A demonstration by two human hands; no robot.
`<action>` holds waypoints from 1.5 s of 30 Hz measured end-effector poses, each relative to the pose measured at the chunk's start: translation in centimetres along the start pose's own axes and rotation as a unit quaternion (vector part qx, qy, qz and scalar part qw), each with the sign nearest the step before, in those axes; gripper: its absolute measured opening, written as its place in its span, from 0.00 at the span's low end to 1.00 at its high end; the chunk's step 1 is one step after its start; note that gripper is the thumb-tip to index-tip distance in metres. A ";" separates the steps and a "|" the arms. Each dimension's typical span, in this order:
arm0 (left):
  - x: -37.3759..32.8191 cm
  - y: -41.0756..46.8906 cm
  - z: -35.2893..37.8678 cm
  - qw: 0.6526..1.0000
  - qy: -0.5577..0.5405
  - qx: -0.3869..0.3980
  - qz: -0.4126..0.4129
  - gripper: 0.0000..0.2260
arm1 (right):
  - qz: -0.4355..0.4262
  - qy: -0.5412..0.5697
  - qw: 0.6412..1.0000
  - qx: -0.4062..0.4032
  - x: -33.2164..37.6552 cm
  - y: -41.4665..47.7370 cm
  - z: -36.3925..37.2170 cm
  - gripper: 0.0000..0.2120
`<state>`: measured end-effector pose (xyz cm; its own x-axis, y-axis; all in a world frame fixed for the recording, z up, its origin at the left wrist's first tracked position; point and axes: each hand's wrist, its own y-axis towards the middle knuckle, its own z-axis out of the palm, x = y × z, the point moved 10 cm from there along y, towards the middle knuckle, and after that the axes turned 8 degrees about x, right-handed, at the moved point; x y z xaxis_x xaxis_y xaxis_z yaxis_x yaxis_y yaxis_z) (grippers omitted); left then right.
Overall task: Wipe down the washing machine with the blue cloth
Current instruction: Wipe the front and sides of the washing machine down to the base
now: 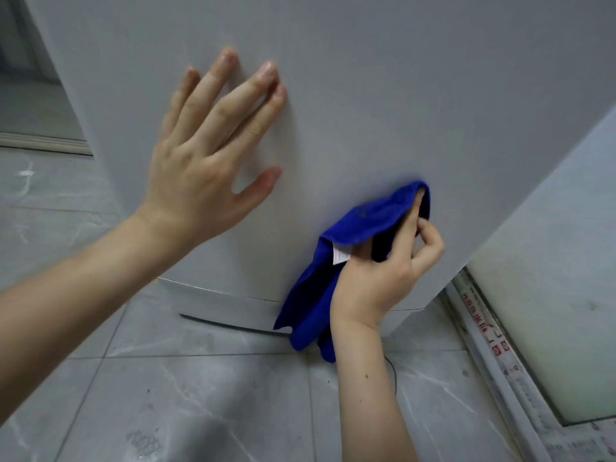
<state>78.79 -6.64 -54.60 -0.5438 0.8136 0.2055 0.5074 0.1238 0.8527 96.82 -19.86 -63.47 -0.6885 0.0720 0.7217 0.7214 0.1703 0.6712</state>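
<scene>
head view: right hand pinches blue cloth bunched vs lower side panel of washing machine; left hand spread flat, bracing. imo flatten cloth w/ more palm, overlap strokes down to bottom trim.

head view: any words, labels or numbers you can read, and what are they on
White tag on the blue cloth: print too small to read.
Pale strip at lower right: red characters and symbols, too blurred to read.
Washing machine panel: no text shows.
</scene>
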 end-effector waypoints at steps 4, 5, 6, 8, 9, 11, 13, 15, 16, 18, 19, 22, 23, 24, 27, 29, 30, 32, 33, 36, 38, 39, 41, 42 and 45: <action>-0.8 -0.8 0.8 1.000 0.000 0.020 0.011 0.27 | 0.148 0.097 0.984 -0.014 -4.6 -3.5 0.4 0.21; -0.8 -0.9 0.9 1.000 -0.005 0.019 0.012 0.27 | 0.171 0.099 0.980 -0.018 -5.2 -4.1 0.1 0.22; -0.7 -0.9 0.9 1.000 -0.009 0.016 0.012 0.27 | 0.188 0.096 0.977 -0.019 -5.6 -4.6 -0.3 0.24; -0.6 -0.9 0.8 1.000 -0.020 0.012 0.012 0.27 | 0.201 0.085 0.976 0.002 -6.1 -4.9 -0.7 0.23; -0.5 -0.9 0.9 1.000 -0.025 0.013 0.011 0.27 | 0.201 0.074 0.977 0.020 -6.3 -4.8 -0.7 0.21; -0.4 -0.9 0.9 0.999 -0.029 0.012 0.013 0.27 | 0.203 0.031 0.977 0.065 -6.3 -3.8 -0.9 0.14; -0.5 -0.9 0.8 1.000 -0.025 0.007 0.014 0.27 | 0.192 -0.056 0.972 0.125 -6.0 -1.8 -1.2 0.14; -0.6 -0.8 0.8 1.000 -0.022 0.000 0.014 0.28 | 0.171 -0.184 0.943 0.220 -5.5 0.4 -1.2 0.14; -0.7 -0.8 0.8 1.000 -0.022 -0.003 0.011 0.28 | 0.166 -0.215 0.926 0.261 -5.4 1.3 -1.3 0.13; -0.7 -0.8 0.7 1.000 -0.022 -0.006 0.007 0.28 | 0.170 -0.197 0.917 0.302 -5.4 2.5 -1.5 0.10; -0.7 -0.8 0.7 1.000 -0.023 -0.005 0.008 0.28 | 0.179 -0.171 0.920 0.305 -5.4 2.7 -1.7 0.08; -0.7 -0.8 0.8 1.000 -0.026 -0.006 0.010 0.28 | 0.222 -0.071 0.937 0.259 -5.2 2.8 -2.7 0.06; -0.7 -0.8 0.8 1.000 -0.025 -0.008 0.010 0.28 | 0.230 -0.036 0.945 0.231 -5.0 3.0 -3.2 0.05; -0.7 -0.9 0.8 1.000 -0.025 -0.009 0.010 0.28 | 0.236 -0.003 0.950 0.203 -5.0 3.1 -3.6 0.05; -0.8 -0.9 0.9 0.999 -0.028 -0.010 0.011 0.28 | 0.274 0.100 0.943 0.163 -5.2 2.3 -3.4 0.03; -0.7 -0.9 0.9 0.999 -0.030 -0.009 0.010 0.28 | 0.295 0.164 0.930 0.147 -5.1 1.5 -2.7 0.05; -0.7 -0.8 0.9 0.999 -0.030 -0.008 0.011 0.28 | 0.294 0.180 0.928 0.139 -4.9 1.2 -2.5 0.06; -0.6 -0.9 1.0 0.999 -0.031 -0.005 0.010 0.28 | 0.266 0.172 0.939 0.131 -4.4 1.1 -2.4 0.11; -0.6 -0.9 1.0 0.999 -0.031 -0.004 0.010 0.28 | 0.253 0.163 0.946 0.124 -4.2 1.1 -2.4 0.12; -0.6 -0.9 1.0 1.000 -0.029 -0.003 0.013 0.28 | 0.225 0.158 0.957 0.093 -4.4 0.9 -2.2 0.16; -0.5 -0.9 1.0 1.000 -0.026 -0.004 0.012 0.27 | 0.209 0.152 0.963 0.080 -5.2 0.1 -1.8 0.19; -0.5 -0.8 1.0 1.000 -0.025 -0.004 0.011 0.27 | 0.207 0.146 0.965 0.074 -5.9 -0.7 -1.6 0.19; -0.6 -0.8 1.0 1.000 -0.021 -0.006 0.008 0.28 | 0.227 0.133 0.963 0.064 -7.9 -2.8 -1.5 0.17; -0.6 -0.8 1.0 1.000 -0.019 -0.007 0.006 0.28 | 0.246 0.129 0.959 0.063 -8.9 -4.0 -1.5 0.15; -0.7 -0.8 1.0 1.000 -0.015 -0.003 0.009 0.27 | 0.275 0.110 0.953 0.062 -10.1 -5.5 -1.4 0.15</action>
<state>79.39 -6.73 -55.93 -0.5141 0.8326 0.2060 0.5131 0.1061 0.8517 99.92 -22.96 -74.25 -0.1660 -0.0213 0.9859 0.9450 0.2825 0.1652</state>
